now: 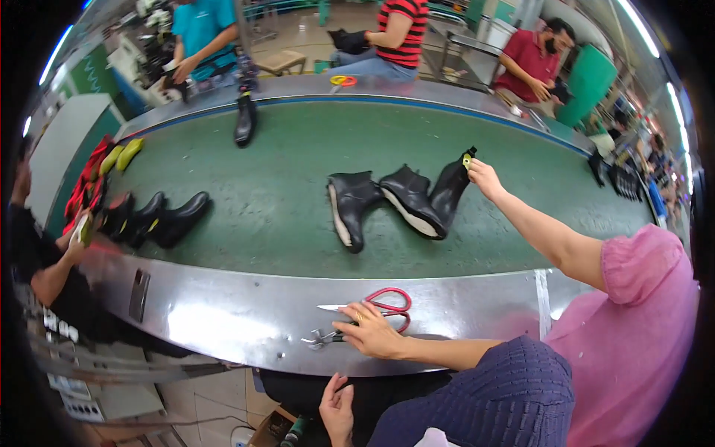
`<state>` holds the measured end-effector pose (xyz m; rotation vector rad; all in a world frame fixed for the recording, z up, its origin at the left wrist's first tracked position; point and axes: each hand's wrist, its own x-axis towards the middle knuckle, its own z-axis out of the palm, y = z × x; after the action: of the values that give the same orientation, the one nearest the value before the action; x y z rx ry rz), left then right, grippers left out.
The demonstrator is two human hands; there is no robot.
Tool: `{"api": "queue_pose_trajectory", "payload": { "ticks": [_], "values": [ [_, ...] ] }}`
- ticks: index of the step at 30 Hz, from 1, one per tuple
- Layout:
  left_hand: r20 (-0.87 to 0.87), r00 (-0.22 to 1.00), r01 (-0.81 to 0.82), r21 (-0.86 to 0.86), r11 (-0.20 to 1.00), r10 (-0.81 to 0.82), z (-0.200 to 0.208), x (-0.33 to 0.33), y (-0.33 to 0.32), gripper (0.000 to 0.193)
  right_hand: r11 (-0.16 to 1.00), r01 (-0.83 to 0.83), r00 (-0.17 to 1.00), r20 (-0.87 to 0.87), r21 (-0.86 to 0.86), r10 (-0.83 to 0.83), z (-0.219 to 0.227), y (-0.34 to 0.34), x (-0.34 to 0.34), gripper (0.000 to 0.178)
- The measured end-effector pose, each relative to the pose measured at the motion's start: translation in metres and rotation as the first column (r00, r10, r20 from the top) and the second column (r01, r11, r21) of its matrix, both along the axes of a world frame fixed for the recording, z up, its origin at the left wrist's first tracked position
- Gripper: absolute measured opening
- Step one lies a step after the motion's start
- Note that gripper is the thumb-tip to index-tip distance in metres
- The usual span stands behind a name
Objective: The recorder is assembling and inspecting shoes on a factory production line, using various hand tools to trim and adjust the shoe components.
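Observation:
My right hand [371, 334] lies over two tools on the metal edge, fingers stretched and somewhat apart. Beneath it are scissors [406, 299] with red loop handles and metal pincers [317, 340], whose handles are mostly hidden. Lower down, in front of the edge, my left hand [337, 408] hangs with loosely bent fingers apart and nothing visible in them. Beyond the tools, on the green belt [283, 216], a black ankle boot [350, 201] lies beside a second black boot [413, 197] and a third, leaning black boot [453, 190].
A pink-sleeved co-worker's hand [484, 177] pinches a yellowish piece at the leaning boot's top. More black boots [179, 220] lie at left, near yellow shoe lasts [129, 154]. A phone [139, 296] rests on the metal edge. Co-workers sit across the belt, near yellow-handled scissors [342, 80].

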<state>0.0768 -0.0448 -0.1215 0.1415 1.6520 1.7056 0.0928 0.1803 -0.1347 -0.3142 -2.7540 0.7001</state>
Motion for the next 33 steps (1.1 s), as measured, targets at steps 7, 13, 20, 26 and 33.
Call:
{"api": "queue_pose_trajectory", "payload": {
  "ticks": [7, 13, 20, 26, 33],
  "values": [
    [0.11, 0.992, 0.085, -0.17, 0.982, -0.066, -0.036, -0.051, -0.017, 0.029, 0.99, -0.105, 0.985, -0.127, 0.098, 0.117, -0.015, -0.001, 0.019, 0.051],
    [0.01, 0.956, 0.287, -0.211, 0.934, -0.292, 0.013, -0.077, 0.026, 0.032, 0.995, -0.097, 0.965, -0.246, 0.004, 0.095, -0.02, -0.003, 0.023, 0.052],
    [-0.528, 0.849, 0.22, 0.319, 0.922, -0.02, 0.151, -0.1, 0.123, 0.027, 0.997, -0.049, 0.966, -0.251, 0.054, 0.061, -0.021, -0.002, 0.022, 0.046],
    [-0.35, 0.937, 0.306, 0.828, 0.471, 0.007, 0.272, -0.079, 0.152, 0.012, 0.998, -0.048, 0.962, -0.265, 0.052, 0.06, -0.024, -0.005, 0.016, 0.045],
    [-0.375, 0.922, 0.387, 0.887, 0.251, -0.097, 0.285, -0.073, 0.144, 0.008, 0.998, -0.031, 0.956, -0.291, 0.046, 0.043, -0.027, -0.009, 0.02, 0.044]
  ]
}}
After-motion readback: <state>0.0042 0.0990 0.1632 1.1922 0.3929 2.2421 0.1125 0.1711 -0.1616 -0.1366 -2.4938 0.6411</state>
